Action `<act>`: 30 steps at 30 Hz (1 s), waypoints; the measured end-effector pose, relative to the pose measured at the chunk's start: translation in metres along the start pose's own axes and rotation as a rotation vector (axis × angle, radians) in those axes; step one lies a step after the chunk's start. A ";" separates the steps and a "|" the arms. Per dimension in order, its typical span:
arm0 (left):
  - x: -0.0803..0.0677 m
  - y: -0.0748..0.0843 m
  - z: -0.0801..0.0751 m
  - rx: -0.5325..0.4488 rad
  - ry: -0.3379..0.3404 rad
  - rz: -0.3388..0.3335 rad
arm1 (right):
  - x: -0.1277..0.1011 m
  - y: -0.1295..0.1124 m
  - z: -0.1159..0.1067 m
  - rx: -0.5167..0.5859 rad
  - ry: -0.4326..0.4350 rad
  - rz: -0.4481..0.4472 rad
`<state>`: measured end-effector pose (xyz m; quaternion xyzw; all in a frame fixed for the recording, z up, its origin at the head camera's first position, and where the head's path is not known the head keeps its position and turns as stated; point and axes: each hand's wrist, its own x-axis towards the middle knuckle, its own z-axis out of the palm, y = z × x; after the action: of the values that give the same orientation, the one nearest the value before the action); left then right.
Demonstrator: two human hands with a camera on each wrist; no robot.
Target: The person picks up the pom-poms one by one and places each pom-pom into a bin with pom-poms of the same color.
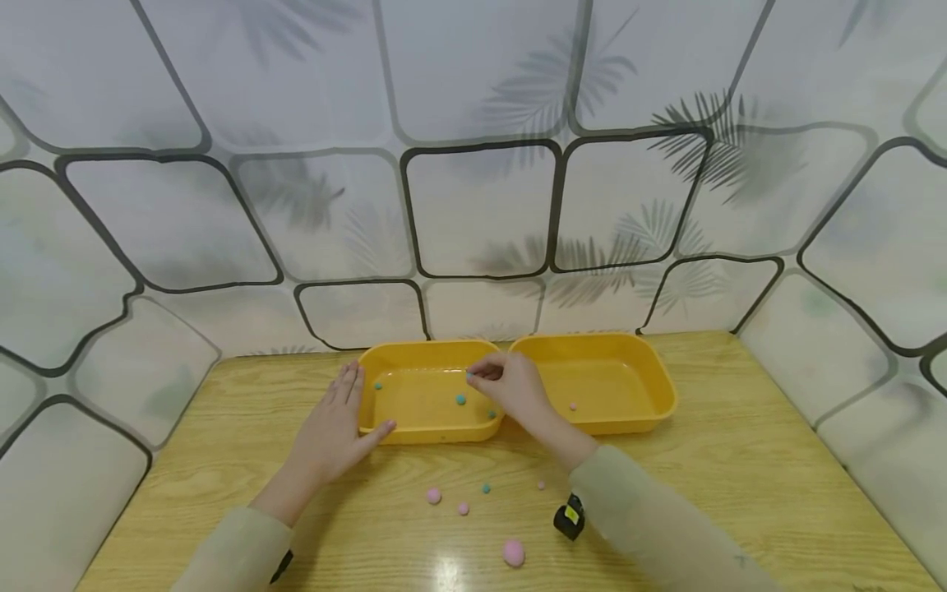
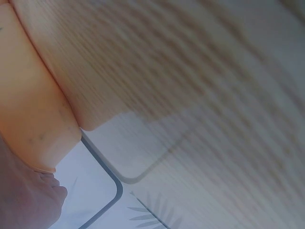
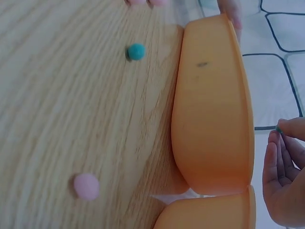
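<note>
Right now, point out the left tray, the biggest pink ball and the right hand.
left tray [image 1: 414,355]: head view, far rim.
biggest pink ball [image 1: 514,552]: head view, its centre.
right hand [image 1: 518,386]: head view, back of hand.

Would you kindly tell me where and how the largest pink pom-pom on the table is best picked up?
Probably pinch the largest pink pom-pom across its middle, coming straight down from above with thumb and forefinger. It is round and looks soft, so any pair of opposite sides serves, and it lies alone on the table, apart from the smaller balls.

Right yellow tray [image 1: 651,370] — one pink ball [image 1: 573,406] inside — patterned backdrop [image 1: 481,205]
</note>
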<state>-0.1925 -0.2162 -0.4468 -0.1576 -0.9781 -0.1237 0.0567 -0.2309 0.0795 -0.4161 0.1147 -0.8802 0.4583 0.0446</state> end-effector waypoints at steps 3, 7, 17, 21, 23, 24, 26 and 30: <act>0.000 -0.001 0.002 0.004 0.003 0.000 | 0.006 0.003 0.001 0.012 -0.007 0.024; 0.001 -0.002 0.004 0.005 0.002 -0.002 | 0.012 0.005 0.003 0.023 -0.012 0.041; 0.000 -0.001 0.003 0.007 0.002 -0.003 | 0.025 0.011 0.006 0.008 -0.008 0.070; -0.001 0.000 0.002 0.000 0.000 -0.004 | 0.026 0.012 0.009 -0.006 0.004 0.077; -0.001 0.000 0.002 0.001 -0.001 -0.005 | 0.024 0.010 0.010 -0.016 0.013 0.074; -0.001 0.000 0.002 0.003 -0.001 -0.004 | 0.024 0.009 0.010 -0.029 0.020 0.071; -0.001 0.000 0.001 0.006 -0.001 -0.005 | 0.024 0.008 0.011 -0.047 0.031 0.073; -0.001 0.000 0.002 0.009 -0.001 -0.004 | 0.024 0.008 0.014 -0.074 0.056 0.065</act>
<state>-0.1922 -0.2163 -0.4486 -0.1555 -0.9789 -0.1194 0.0568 -0.2560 0.0688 -0.4262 0.0712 -0.8983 0.4296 0.0585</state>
